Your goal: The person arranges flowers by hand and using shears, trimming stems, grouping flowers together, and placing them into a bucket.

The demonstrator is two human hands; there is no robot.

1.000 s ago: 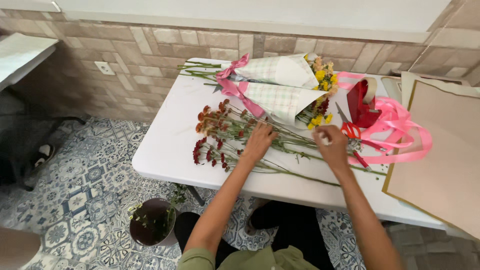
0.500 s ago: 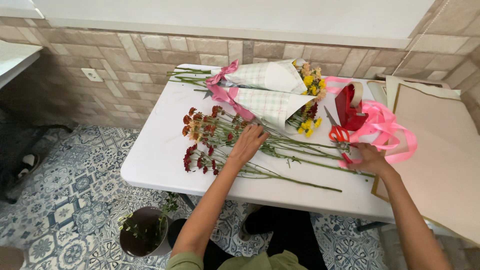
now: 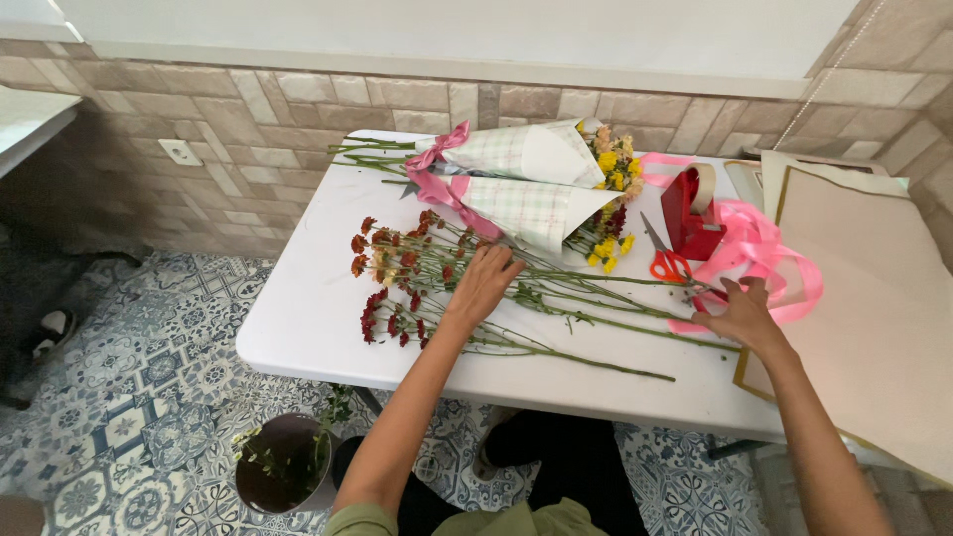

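Observation:
My left hand (image 3: 485, 282) lies flat on a bunch of loose red and orange flowers (image 3: 397, 278) with long green stems spread over the white table (image 3: 308, 318). My right hand (image 3: 740, 313) reaches to the right end of the stems, fingers touching the loose pink ribbon (image 3: 769, 260) beside orange-handled scissors (image 3: 665, 258). Whether it grips the ribbon is unclear. Two paper-wrapped bouquets (image 3: 526, 184) tied with pink bows lie at the back of the table.
A red tape dispenser (image 3: 692, 210) stands behind the scissors. Large brown paper sheets (image 3: 874, 298) cover the table's right side. A dark bucket (image 3: 283, 467) with stem scraps stands on the patterned tile floor below the table's front edge. A brick wall runs behind.
My right hand has moved right along the stems to the pink ribbon near the scissors. My left hand has stayed on the flowers.

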